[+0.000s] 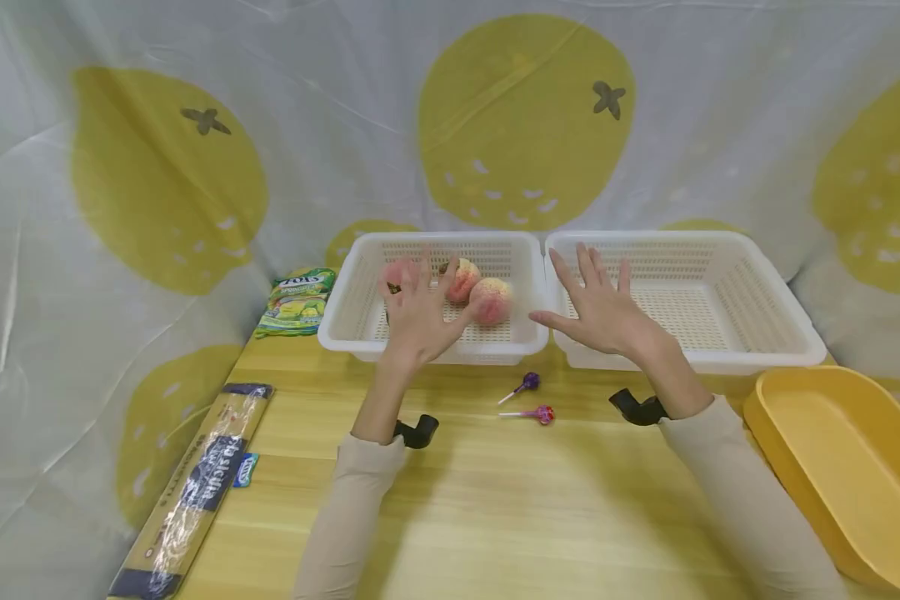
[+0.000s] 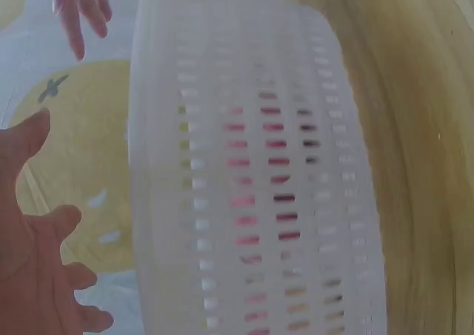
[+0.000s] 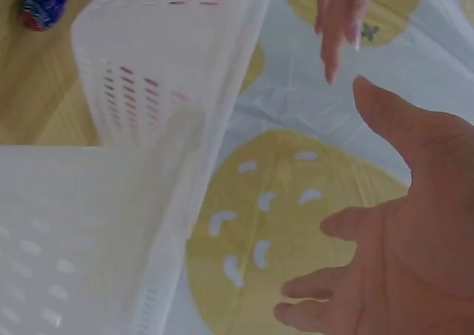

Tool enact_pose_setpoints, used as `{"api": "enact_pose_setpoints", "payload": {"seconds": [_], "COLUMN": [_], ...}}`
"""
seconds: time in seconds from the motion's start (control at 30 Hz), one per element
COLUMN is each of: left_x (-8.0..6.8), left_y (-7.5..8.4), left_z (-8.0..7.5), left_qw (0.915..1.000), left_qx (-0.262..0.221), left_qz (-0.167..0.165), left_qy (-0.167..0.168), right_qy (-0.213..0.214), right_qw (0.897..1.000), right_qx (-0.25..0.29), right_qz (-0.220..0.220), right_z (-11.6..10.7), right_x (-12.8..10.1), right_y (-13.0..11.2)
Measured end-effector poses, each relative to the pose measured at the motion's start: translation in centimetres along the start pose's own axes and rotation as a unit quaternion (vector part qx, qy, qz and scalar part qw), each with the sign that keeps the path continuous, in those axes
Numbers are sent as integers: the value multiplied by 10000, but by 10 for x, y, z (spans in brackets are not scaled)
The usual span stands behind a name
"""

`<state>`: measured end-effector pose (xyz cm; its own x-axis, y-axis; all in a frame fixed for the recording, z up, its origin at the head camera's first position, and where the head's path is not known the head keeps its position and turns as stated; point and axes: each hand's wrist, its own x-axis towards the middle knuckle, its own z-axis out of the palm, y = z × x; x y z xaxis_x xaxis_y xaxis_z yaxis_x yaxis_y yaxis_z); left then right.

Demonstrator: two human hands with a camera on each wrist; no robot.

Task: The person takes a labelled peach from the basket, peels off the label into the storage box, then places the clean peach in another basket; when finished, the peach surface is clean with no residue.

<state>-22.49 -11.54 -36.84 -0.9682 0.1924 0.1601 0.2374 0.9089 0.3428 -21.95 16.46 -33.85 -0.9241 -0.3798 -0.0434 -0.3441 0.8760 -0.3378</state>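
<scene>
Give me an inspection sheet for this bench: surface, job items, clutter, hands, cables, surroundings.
Surface: pale wooden table.
Job's things: left white slotted plastic basket holds three pink peaches; right white slotted plastic basket shows nothing inside.
Clutter: purple lollipop, pink lollipop, long spaghetti packet, green snack bag, yellow plastic tub.
Grippers: left hand and right hand spread above the baskets, holding nothing.
Cables: nothing seen.
Surroundings: white cloth with yellow lemon print.

Partly hidden behind the left hand (image 1: 418,312): 1 of 3 peaches (image 1: 400,273) in the left basket (image 1: 345,333). Cut off right of the right hand (image 1: 603,310): yellow tub (image 1: 832,433). Blurred through basket slots in the left wrist view: pink shapes.
</scene>
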Motion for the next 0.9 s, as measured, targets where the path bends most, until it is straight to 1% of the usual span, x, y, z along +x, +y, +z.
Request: {"api": "enact_pose_setpoints", "payload": {"seconds": [0.07,0.13,0.2,0.27,0.33,0.43,0.53,0.6,0.7,0.8,0.9], "left_x": [-4,-9,-15,-23,-31,-43,-53,-57,-59,-58,-57], "left_y": [-12,-30,-49,-70,-92,-121,-145,-156,-167,-173,-174], "left_z": [-8,-17,-29,-39,-48,-56,-57,-54,-46,-39,-35], "left_qw": [9996,9991,9984,9982,9968,9919,9845,9771,9661,9544,9450], "left_qx": [-254,-388,-526,-520,-652,-1039,-1459,-1810,-2308,-2785,-3109], "left_qz": [-64,-121,-210,-312,-453,-695,-875,-955,-896,-792,-713], "left_qy": [-75,-81,-66,-23,-59,-207,-424,-589,-725,-731,-721], "right_qy": [-108,-260,-426,-587,-758,-965,-1141,-1261,-1392,-1503,-1634], "right_qw": [9998,9991,9979,9959,9931,9871,9806,9758,9675,9606,9547], "right_qx": [92,187,280,426,601,955,1209,1346,1565,1723,1867], "right_qz": [-133,-279,-410,-542,-667,-852,-1038,-1175,-1417,-1581,-1645], "right_z": [-5,-11,-17,-23,-28,-34,-34,-32,-28,-25,-22], "right_x": [3,7,12,17,23,33,45,53,64,76,88], "right_y": [-1,-2,-3,-4,-4,-6,-8,-9,-11,-14,-18]}}
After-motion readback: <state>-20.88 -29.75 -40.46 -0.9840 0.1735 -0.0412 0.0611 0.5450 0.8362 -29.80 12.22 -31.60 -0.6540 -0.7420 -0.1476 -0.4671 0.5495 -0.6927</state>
